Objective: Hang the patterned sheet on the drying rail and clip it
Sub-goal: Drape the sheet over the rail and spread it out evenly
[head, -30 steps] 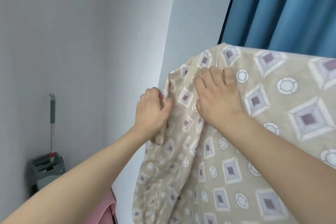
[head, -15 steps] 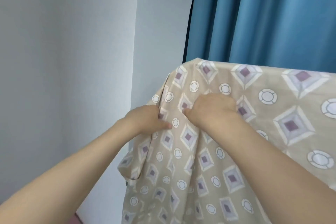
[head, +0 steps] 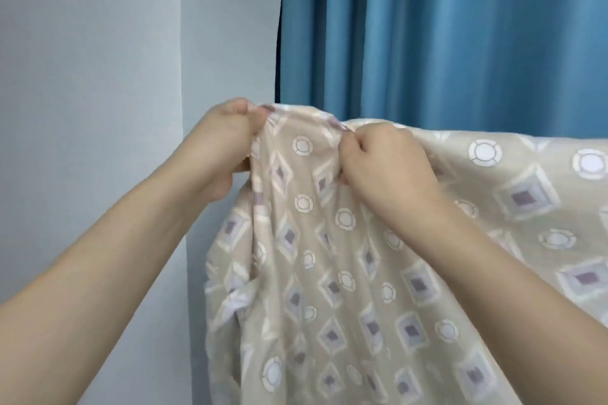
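The patterned sheet (head: 345,273) is beige with purple diamonds and white rings. It hangs in folds from a top line that runs off to the right. My left hand (head: 227,145) grips the sheet's left end at its top corner. My right hand (head: 385,161) pinches the top edge a short way to the right. A short span of cloth stretches between the two hands. The drying rail is hidden under the cloth. No clip is in view.
A blue curtain (head: 460,36) hangs just behind the sheet. A pale grey wall (head: 92,76) with a vertical corner edge fills the left side.
Both hands have risen from the sheet's face to its top edge and moved apart, bunching the left end. The view has swung upward and right, so the mop at lower left has left the frame.
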Available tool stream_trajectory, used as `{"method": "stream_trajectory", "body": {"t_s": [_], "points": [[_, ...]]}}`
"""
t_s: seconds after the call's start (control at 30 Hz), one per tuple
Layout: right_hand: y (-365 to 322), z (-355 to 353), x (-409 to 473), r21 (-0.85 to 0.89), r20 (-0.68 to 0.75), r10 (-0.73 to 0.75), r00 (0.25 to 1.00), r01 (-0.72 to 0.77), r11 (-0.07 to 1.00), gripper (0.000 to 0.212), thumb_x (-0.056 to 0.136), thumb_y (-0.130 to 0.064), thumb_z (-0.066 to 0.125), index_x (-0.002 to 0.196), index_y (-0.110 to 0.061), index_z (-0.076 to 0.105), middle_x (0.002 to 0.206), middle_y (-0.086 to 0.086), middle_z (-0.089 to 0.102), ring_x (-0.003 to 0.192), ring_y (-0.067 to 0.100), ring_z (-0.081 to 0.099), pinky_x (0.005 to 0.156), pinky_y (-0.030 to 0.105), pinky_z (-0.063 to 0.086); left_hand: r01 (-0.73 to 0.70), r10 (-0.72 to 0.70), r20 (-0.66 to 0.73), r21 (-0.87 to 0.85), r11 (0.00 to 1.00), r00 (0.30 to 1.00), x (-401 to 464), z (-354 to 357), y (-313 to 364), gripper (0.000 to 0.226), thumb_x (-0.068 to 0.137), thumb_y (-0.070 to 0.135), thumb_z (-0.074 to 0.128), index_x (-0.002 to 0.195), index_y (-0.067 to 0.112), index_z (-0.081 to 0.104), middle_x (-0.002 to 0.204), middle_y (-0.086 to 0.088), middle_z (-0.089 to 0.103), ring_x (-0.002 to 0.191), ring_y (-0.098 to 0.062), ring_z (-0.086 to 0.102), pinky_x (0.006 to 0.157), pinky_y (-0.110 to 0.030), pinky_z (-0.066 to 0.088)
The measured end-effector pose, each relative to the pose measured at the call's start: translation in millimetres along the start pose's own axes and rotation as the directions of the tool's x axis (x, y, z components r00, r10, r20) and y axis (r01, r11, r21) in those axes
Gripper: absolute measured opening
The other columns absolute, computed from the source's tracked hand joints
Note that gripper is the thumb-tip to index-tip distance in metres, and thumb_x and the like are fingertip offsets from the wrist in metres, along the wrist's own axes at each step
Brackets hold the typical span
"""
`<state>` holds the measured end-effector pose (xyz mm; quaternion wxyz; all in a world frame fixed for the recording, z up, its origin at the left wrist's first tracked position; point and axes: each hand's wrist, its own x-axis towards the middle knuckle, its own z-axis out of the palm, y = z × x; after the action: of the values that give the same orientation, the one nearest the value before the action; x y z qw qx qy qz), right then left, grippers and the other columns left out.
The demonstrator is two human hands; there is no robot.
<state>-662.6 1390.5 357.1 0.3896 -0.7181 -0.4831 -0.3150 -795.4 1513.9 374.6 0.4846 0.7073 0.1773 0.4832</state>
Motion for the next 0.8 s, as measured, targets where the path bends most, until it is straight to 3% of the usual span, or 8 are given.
{"method": "stream_trajectory", "body": {"t_s": [0.13, 0.23, 0.37, 0.47, 0.53, 0.6, 0.7, 0.8], "points": [[-26, -24, 23, -0.002, -0.206, -0.080, 0.975, 0.081, 0.997, 0.039, 0.095, -0.023, 0.034, 0.058, -0.013, 0.043, 0.064, 0.006, 0.056, 0.067, 0.030, 0.049, 0.058, 0.036, 0.034, -0.141, 0.110, -0.140, -0.240, 0.960, 0.984, 30, 15, 38, 0.024, 0.098, 0.010, 0.038, 0.080, 0.020, 0.052, 0.073, -0.001, 0.055, 0.059, -0.019, 0.054, 0.053, -0.028, 0.047], [-25, -41, 68, -0.140, -0.292, -0.101, 0.951, 0.062, 0.988, 0.036, 0.096, -0.020, 0.032, 0.060, -0.015, 0.034, 0.072, 0.008, 0.052, 0.071, 0.030, 0.045, 0.061, 0.032, 0.027, -0.238, 0.195, -0.202, -0.219, 0.946, 0.960, 62, 27, 62, 0.025, 0.093, 0.010, 0.035, 0.078, 0.020, 0.052, 0.074, -0.003, 0.056, 0.051, -0.022, 0.055, 0.050, -0.035, 0.046], [-4, -51, 134, -0.331, -0.307, -0.228, 0.924, 0.121, 0.936, 0.025, 0.097, -0.020, 0.034, 0.082, -0.010, 0.050, 0.091, 0.015, 0.064, 0.084, 0.034, 0.058, 0.065, 0.033, 0.035, -0.352, 0.404, -0.336, 0.207, 0.913, 0.851, 121, 42, 99, 0.020, 0.093, 0.018, 0.032, 0.090, 0.019, 0.051, 0.102, -0.003, 0.062, 0.096, -0.029, 0.059, 0.069, -0.031, 0.047], [21, -42, 162, -0.375, -0.066, -0.102, 0.993, 0.070, 0.924, 0.020, 0.096, -0.023, 0.041, 0.092, -0.011, 0.055, 0.101, 0.012, 0.065, 0.093, 0.032, 0.062, 0.070, 0.032, 0.041, -0.289, 0.491, -0.204, 0.597, 0.748, 0.847, 151, 51, 109, 0.018, 0.093, 0.014, 0.034, 0.096, 0.019, 0.052, 0.110, -0.004, 0.058, 0.107, -0.027, 0.051, 0.081, -0.035, 0.040], [33, -26, 159, -0.511, 0.213, 0.180, 0.960, -0.047, 0.858, 0.022, 0.092, -0.030, 0.049, 0.085, -0.011, 0.058, 0.101, 0.009, 0.069, 0.087, 0.029, 0.065, 0.074, 0.031, 0.045, -0.239, 0.337, 0.089, 0.867, 0.436, 0.937, 152, 60, 102, 0.020, 0.095, 0.013, 0.043, 0.106, 0.008, 0.059, 0.112, -0.010, 0.062, 0.103, -0.032, 0.057, 0.073, -0.032, 0.043], [40, -16, 141, -0.581, 0.491, 0.443, 0.750, -0.097, 0.808, 0.026, 0.086, -0.037, 0.057, 0.082, -0.013, 0.067, 0.094, 0.007, 0.072, 0.073, 0.025, 0.066, 0.069, 0.031, 0.050, -0.260, -0.065, 0.289, 0.923, 0.284, 0.955, 131, 64, 88, 0.030, 0.097, 0.018, 0.047, 0.123, 0.007, 0.058, 0.119, -0.009, 0.063, 0.103, -0.031, 0.062, 0.060, -0.029, 0.044], [43, -15, 114, -0.639, 0.673, 0.597, 0.436, -0.064, 0.766, 0.024, 0.089, -0.033, 0.058, 0.084, -0.013, 0.071, 0.086, 0.004, 0.073, 0.074, 0.023, 0.069, 0.070, 0.032, 0.054, -0.213, -0.409, 0.467, 0.822, 0.529, 0.784, 90, 49, 57, 0.041, 0.091, 0.046, 0.054, 0.127, 0.026, 0.057, 0.128, 0.008, 0.058, 0.117, -0.023, 0.057, 0.083, -0.046, 0.049], [38, -17, 101, -0.563, 0.722, 0.522, 0.454, -0.053, 0.825, 0.022, 0.093, -0.022, 0.058, 0.075, -0.012, 0.065, 0.075, 0.006, 0.066, 0.080, 0.027, 0.063, 0.087, 0.038, 0.052, -0.189, -0.414, 0.574, 0.717, 0.671, 0.706, 60, 16, 22, 0.049, 0.080, 0.070, 0.054, 0.109, 0.033, 0.068, 0.109, 0.010, 0.071, 0.105, -0.020, 0.065, 0.093, -0.047, 0.049]]}}
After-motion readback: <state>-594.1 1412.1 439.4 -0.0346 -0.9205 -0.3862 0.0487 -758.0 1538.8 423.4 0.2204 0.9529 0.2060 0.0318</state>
